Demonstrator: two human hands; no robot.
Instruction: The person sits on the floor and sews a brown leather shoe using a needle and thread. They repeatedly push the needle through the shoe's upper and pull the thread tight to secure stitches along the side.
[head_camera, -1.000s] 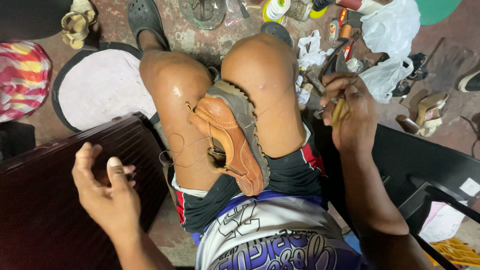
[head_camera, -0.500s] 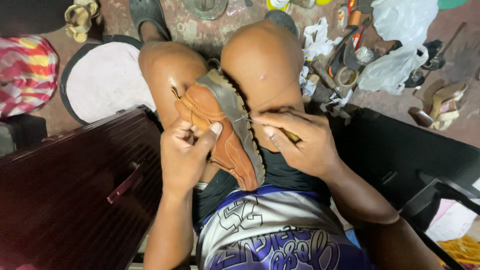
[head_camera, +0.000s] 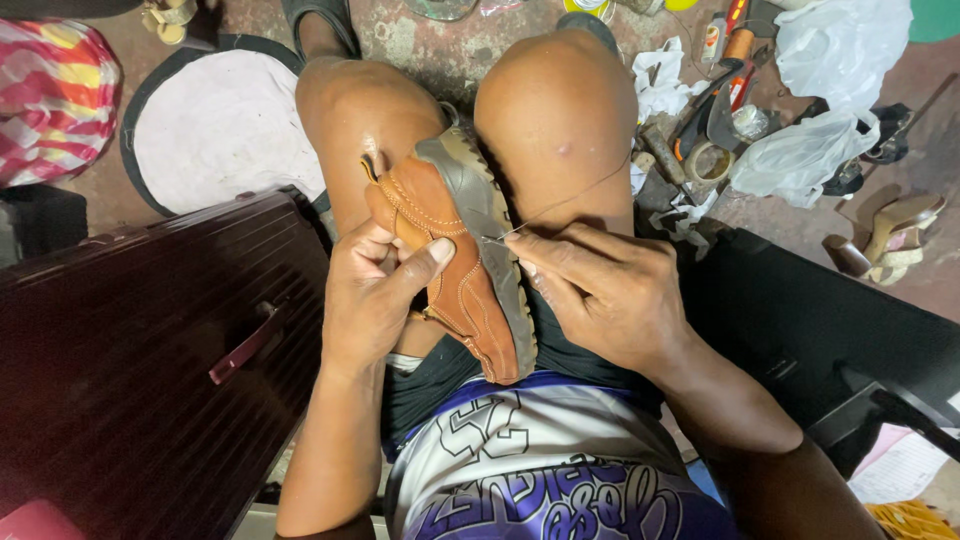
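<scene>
- The brown leather shoe (head_camera: 455, 265) lies wedged between your knees, sole turned right.
- Your left hand (head_camera: 370, 295) grips its upper, thumb pressed across.
- Your right hand (head_camera: 600, 290) pinches a needle (head_camera: 497, 238) at the sole's edge, thread (head_camera: 575, 196) running far-right.

- We see the tan leather shoe (head_camera: 450, 270) wedged between our knees, left hand (head_camera: 370, 300) on its left, right hand (head_camera: 600, 290) on its right.
- The dark wooden case (head_camera: 130, 370) lies to our left.

You are in an informal shoe-repair workshop: a stained concrete floor (head_camera: 440, 50) strewn with hand tools (head_camera: 725, 85), plastic bags (head_camera: 800, 155), a loose heeled shoe (head_camera: 895, 235), and a tan shoe (head_camera: 450, 260) wedged between your knees.
</scene>
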